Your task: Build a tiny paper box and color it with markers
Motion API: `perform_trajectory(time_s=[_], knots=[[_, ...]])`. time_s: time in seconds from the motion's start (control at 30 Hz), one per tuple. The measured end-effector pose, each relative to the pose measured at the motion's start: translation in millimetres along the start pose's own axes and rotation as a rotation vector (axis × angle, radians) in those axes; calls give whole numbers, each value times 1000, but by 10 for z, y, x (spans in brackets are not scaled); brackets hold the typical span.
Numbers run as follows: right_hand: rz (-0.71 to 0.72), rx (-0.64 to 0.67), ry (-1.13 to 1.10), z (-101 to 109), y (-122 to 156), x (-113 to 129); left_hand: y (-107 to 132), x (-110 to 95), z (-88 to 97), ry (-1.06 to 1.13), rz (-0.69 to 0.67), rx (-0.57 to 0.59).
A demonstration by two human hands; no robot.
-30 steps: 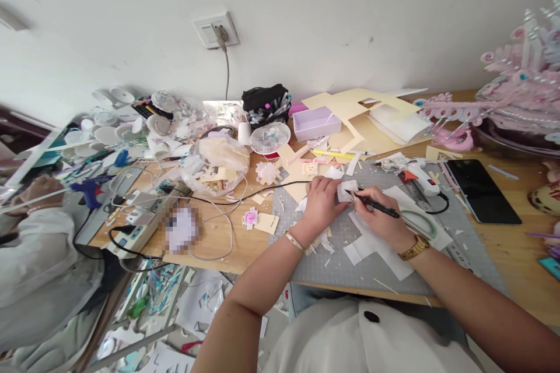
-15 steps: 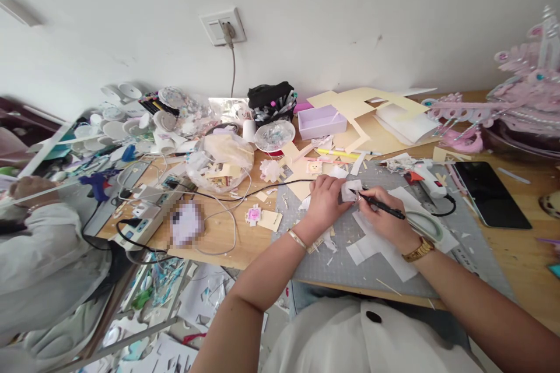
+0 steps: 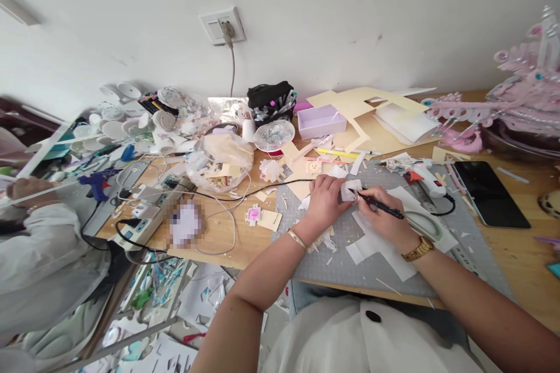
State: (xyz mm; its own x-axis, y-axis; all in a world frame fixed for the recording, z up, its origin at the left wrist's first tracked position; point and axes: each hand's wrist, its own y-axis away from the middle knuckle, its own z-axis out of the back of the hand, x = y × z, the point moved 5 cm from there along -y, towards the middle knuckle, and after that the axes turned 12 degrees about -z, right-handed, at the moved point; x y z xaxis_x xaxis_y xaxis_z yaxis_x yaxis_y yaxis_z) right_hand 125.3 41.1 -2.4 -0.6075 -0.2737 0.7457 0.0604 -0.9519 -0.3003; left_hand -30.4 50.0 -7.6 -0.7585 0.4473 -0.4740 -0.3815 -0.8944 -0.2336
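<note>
Pinches small white piece [image 3: 350, 189] between closed left hand [image 3: 326, 201] fingers, just over the grey mat [image 3: 394, 271], steadying it for the tip. Grips black pen [image 3: 380, 206] in clamped right hand [image 3: 384, 220] fingers, tip touching the piece's 3 o'clock edge. Within reach at 2 o'clock, glue gun [image 3: 426, 178].

A grey cutting mat [image 3: 350, 262] covers the near part of the desk [image 3: 520, 256], with a white glue gun [image 3: 426, 178] on its far corner and a dark phone [image 3: 490, 193] near that. By the wall stand a lilac box [image 3: 321, 121] and a black marker pouch [image 3: 269, 99], below a wall socket [image 3: 221, 25]. A pink crown [image 3: 520, 99] sits far right, a power strip [image 3: 146, 218] left.
</note>
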Motion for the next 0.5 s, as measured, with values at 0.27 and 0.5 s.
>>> perform_trajectory(time_s=[0.27,0.5], knots=[[-41,-44,9,28,9,-24,-2,4,-3,-3,3,8],[-14,-1,0,10,5,-2,4,12,-22,-6,-14,0]])
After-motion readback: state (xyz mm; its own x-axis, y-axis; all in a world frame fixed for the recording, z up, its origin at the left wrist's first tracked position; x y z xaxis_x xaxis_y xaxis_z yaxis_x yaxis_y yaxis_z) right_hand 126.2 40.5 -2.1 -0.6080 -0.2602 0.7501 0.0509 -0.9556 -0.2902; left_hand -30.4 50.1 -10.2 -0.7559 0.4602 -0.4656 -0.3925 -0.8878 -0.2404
